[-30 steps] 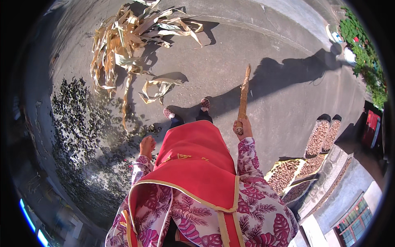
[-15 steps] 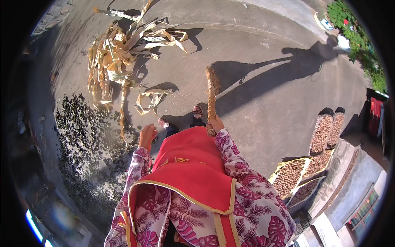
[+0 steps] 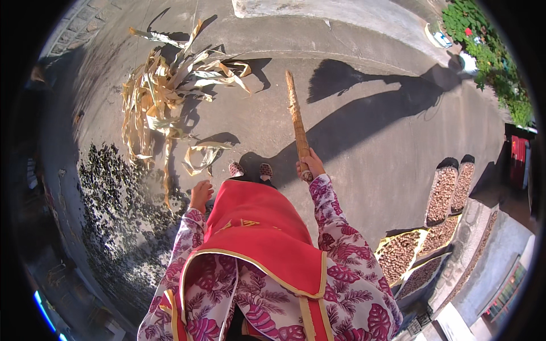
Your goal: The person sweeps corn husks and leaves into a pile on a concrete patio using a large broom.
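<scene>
My right hand [image 3: 310, 165] is closed round the handle end of a straw hand broom [image 3: 297, 122]. The broom is seen edge-on and points away from me; its shadow on the concrete spreads into a fan. Empty and loosely curled, with the fingers a little apart, my left hand [image 3: 201, 195] hangs beside my red apron [image 3: 256, 210]. Beyond that hand lies a small loose strip of dry corn husk [image 3: 199, 159]. Farther off, at the upper left, is a heap of dry corn husks [image 3: 153, 94].
Dark dry leaves or bits [image 3: 114, 193] are spread over the ground at left. On the right stand long sacks [image 3: 442, 193] and yellow-edged sacks [image 3: 397, 256] filled with brown nut-like pieces. A low concrete ledge [image 3: 318, 8] runs along the far side; flowering plants [image 3: 483, 51] grow at upper right.
My right hand has moved right and forward with the broom, which now reaches farther out. My feet have drawn closer together. The left hand has shifted slightly nearer me.
</scene>
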A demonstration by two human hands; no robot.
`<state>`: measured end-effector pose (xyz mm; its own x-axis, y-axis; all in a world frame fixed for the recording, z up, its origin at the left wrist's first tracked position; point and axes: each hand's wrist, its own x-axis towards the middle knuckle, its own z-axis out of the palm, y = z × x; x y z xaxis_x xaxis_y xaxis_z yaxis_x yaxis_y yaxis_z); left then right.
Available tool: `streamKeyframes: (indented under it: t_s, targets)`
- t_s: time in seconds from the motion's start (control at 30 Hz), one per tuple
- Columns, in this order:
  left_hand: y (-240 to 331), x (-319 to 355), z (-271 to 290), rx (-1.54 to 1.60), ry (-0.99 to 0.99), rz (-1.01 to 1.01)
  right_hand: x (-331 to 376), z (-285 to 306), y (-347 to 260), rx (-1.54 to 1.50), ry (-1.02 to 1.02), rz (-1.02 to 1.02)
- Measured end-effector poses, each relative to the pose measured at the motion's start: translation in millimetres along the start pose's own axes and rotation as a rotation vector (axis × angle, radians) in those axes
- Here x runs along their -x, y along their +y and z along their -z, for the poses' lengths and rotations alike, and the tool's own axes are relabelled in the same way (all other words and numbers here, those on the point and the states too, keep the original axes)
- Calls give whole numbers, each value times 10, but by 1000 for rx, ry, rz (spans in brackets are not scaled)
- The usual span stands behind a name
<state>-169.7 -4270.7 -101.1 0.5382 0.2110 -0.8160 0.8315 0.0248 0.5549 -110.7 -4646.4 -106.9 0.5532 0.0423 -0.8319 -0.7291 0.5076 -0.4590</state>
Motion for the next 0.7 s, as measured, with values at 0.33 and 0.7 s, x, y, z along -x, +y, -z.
streamKeyframes:
  t_s: [0.33,0.7]
  targets:
    - [-510,-480,562,256,180,36,-1017,-193,-729,-292,107,-100]
    - [92,-935,569,460,273,170,-1720,-2804,-569,234,-2,-301]
